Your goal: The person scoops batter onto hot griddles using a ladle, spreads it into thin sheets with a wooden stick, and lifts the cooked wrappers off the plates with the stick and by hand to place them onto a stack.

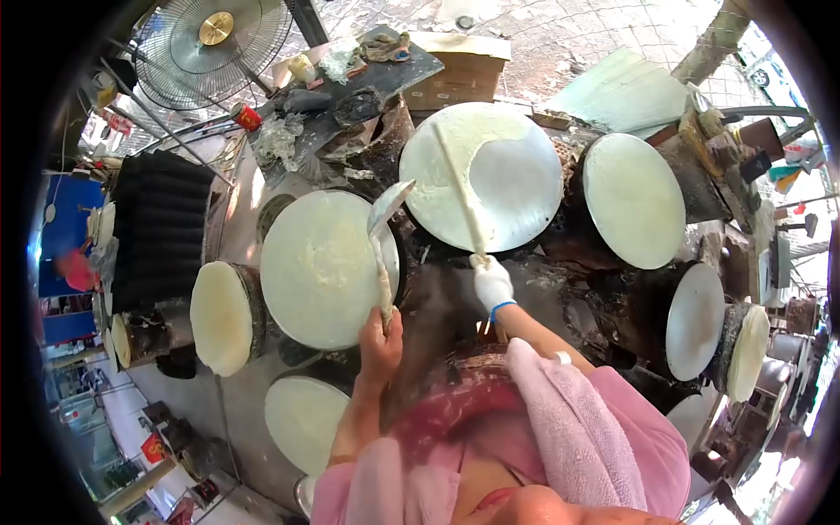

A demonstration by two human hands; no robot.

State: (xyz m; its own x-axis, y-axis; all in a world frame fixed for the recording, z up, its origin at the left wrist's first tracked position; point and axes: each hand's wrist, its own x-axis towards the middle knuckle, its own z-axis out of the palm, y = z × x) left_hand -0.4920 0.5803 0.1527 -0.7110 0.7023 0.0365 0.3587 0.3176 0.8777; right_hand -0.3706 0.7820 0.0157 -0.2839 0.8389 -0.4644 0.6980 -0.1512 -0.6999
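Note:
My left hand [381, 339], bare, is closed round the batter-coated handle of a ladle [388, 206]. The ladle's bowl hangs between two round griddles. My right hand [493, 285], in a white glove, grips the end of a long batter spreader [458, 185]. That spreader lies across the far middle griddle [516, 175], where pale batter covers the left part and the top, and bare metal shows on the right. On the left griddle [319, 271] a pale round sheet of batter spreads nearly to the rim.
Another batter-covered griddle [634, 201] stands at the right, with a bare-looking griddle [696, 322] nearer. Stacked pale rounds [220, 319] sit at the left. A fan [214, 44], a cluttered board [394, 74] and a cardboard box [457, 74] are at the back.

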